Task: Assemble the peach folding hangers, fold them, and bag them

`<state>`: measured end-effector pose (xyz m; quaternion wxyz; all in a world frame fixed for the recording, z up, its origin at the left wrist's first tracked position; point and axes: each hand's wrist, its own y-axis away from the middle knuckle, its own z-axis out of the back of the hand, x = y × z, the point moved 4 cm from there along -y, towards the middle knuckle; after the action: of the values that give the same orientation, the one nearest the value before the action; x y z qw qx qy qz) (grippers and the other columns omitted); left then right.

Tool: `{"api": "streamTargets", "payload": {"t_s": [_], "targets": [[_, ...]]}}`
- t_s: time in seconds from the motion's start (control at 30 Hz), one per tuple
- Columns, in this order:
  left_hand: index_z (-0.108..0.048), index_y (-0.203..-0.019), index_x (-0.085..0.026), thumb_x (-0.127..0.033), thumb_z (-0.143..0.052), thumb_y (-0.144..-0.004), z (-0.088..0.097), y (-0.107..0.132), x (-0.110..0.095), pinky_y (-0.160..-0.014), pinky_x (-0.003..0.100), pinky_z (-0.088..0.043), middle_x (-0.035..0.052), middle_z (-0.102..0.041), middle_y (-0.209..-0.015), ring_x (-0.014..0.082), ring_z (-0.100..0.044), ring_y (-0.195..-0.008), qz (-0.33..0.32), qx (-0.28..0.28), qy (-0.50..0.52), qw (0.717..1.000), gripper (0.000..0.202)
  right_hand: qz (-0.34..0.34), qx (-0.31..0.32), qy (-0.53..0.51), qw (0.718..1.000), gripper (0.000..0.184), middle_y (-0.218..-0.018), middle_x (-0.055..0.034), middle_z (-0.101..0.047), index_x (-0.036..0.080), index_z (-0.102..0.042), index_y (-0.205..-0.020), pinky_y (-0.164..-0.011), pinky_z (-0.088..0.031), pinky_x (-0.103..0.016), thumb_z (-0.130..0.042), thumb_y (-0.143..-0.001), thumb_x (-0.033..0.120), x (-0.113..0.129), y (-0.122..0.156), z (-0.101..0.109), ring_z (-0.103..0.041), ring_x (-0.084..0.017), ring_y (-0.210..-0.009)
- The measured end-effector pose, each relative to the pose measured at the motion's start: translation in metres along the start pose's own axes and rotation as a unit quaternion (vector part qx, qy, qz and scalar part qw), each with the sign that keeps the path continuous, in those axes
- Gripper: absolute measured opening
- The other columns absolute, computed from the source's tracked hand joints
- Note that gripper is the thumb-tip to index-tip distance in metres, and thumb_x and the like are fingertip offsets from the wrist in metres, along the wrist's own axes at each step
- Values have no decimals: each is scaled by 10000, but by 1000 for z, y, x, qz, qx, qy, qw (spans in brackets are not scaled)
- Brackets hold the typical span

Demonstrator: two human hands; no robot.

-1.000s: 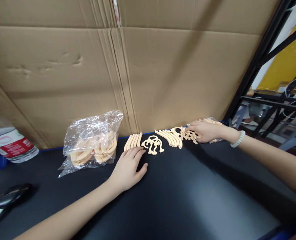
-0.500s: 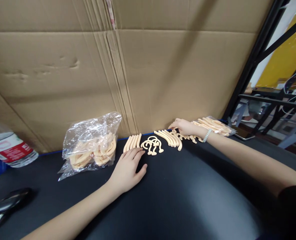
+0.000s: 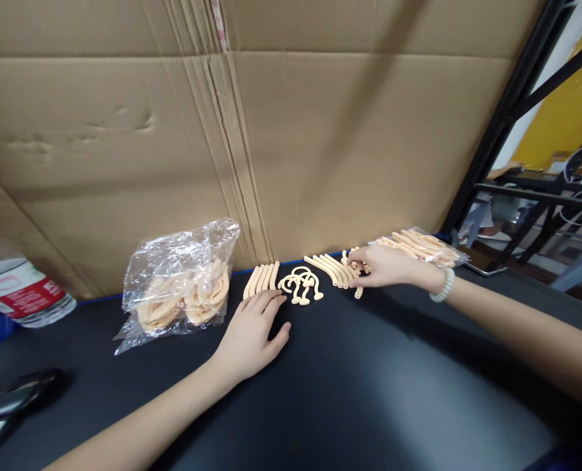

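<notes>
My left hand (image 3: 252, 337) rests palm down on the black table, fingers stretched and thumb apart. Its fingertips lie at the near ends of a row of pale curved strips (image 3: 261, 280). To their right sits a small cluster of pale hook-shaped pieces (image 3: 301, 286). My right hand (image 3: 386, 265) reaches in from the right beside a second row of curved strips (image 3: 330, 269). Its thumb and forefinger are apart, curved around small wavy pale pieces (image 3: 357, 261). The thumb tip is close to the last strip; the other fingers are largely hidden.
A clear plastic bag (image 3: 177, 281) of pale pieces stands left; a flatter bag (image 3: 421, 246) lies right. A cardboard wall (image 3: 320, 150) rises behind. On the left are a bottle with a red label (image 3: 25, 294) and a black object (image 3: 20, 396). A dark frame (image 3: 487, 131) stands right.
My right hand has moved slightly right and nearer, from the far ends of the strips to beside their near ends. My left hand stays in place.
</notes>
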<state>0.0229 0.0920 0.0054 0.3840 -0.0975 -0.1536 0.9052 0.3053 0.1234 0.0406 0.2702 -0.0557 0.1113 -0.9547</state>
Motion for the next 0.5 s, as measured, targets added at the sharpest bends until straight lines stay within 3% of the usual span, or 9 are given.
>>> {"api": "streamTargets", "payload": {"t_s": [0.07,0.13,0.23,0.33,0.5], "targets": [[-550,-1256,-147,-293,-490,-898,0,0,0,-1026,507,-441,147,-582,-1330,321,-528,-1250,1,-1,2,1000,392,8,10,-3,1000,253,-690,-23,-645,191,-616,-763,-559,-381,-274,-697,-777,431,17,9,-3,-548,-156,-575],[-555,-1250,-146,-287,-498,-893,0,0,1,-1027,508,-442,146,-586,-1323,323,-532,-1243,0,-5,8,1000,388,9,11,-3,1000,207,-690,-18,-645,192,-589,-742,-559,-366,-262,-687,-795,366,27,14,-7,-548,-144,-573],[-558,-1246,-135,-286,-503,-890,0,0,1,-1032,513,-440,152,-588,-1318,323,-537,-1235,-2,-8,12,1000,390,3,-4,6,1000,98,-728,-34,-648,180,-581,-759,-594,-371,-263,-583,-854,207,31,13,-16,-556,-147,-616],[-558,-1246,-117,-286,-496,-892,-1,0,1,-1036,511,-438,167,-586,-1319,323,-536,-1237,-6,-8,11,1000,398,-3,-31,24,999,130,-819,-71,-641,160,-587,-823,-666,-386,-277,-484,-867,93,30,8,-24,-566,-168,-717],[-566,-1218,-146,-284,-520,-868,1,0,0,-1022,506,-450,154,-597,-1307,322,-548,-1227,-5,-31,22,999,379,-13,-89,54,994,188,-892,-129,-597,119,-597,-898,-713,-393,-333,-426,-856,52,41,8,-28,-529,-220,-802]]}}
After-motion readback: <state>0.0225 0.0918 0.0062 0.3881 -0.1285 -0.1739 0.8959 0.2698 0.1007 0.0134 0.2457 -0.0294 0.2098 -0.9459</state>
